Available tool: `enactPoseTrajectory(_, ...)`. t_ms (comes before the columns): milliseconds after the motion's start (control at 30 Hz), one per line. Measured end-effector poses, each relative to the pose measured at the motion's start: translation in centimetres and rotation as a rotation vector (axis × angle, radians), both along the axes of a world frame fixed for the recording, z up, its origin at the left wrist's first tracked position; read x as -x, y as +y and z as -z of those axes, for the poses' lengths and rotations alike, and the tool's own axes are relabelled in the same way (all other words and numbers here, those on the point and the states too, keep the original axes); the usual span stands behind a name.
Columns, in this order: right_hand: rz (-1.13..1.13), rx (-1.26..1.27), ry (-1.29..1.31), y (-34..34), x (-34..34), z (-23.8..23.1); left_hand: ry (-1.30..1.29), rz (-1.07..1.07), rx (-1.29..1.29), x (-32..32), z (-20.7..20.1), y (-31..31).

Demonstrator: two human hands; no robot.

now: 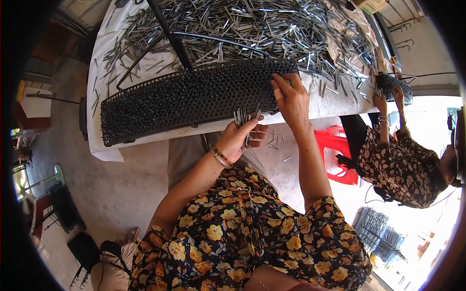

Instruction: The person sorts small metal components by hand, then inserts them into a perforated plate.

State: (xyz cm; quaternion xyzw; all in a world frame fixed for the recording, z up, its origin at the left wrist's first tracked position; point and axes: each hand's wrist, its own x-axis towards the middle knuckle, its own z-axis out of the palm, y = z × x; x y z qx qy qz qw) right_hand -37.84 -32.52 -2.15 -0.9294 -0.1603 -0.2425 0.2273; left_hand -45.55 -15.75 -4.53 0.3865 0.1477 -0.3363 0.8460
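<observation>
A long black perforated panel (pixel 245 89) lies tilted along the table's near edge. Small dark pieces fill many of its round holes, while a stretch toward its right middle shows bare holes. My left hand (pixel 239 138) is below the panel, fingers curled round a bunch of thin grey metal strips (pixel 241 116) that stick up from it. Over the panel's right end, my right hand (pixel 292 99) has its fingertips pinched together against the surface; whatever they hold is too small to make out. A light bandage wraps one finger of that hand.
Loose metal strips (pixel 228 29) heap across the white-covered table (pixel 109 138). A black metal frame (pixel 177 46) rises behind the panel. At right, another person (pixel 398 160) works on a similar dark piece (pixel 403 87) near a red stool (pixel 335 160). Dropped strips (pixel 275 139) lie on the floor.
</observation>
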Motion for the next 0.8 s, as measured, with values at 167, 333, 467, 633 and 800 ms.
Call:
enactPoseTrajectory(167,-0.019,-0.115,0.018,0.3,0.4,-0.5,-0.032,-0.012,0.004,0.2,0.6,0.1)
enactPoseTrajectory(333,-0.12,-0.44,0.388,1.0,2.5,-1.4,-0.092,-0.073,0.024,0.1,0.0,0.0)
enactPoseTrajectory(467,-0.165,-0.673,0.714,0.8,3.4,-1.3,-0.198,-0.051,-0.02,0.4,0.4,0.0)
enactPoseTrajectory(633,0.039,-0.715,0.461,0.4,2.1,-2.2,-0.163,-0.013,-0.04,0.5,1.2,-0.2)
enactPoseTrajectory(800,0.002,-0.537,0.211,0.6,0.6,-0.7,-0.095,-0.047,-0.002,-0.1,0.7,-0.4)
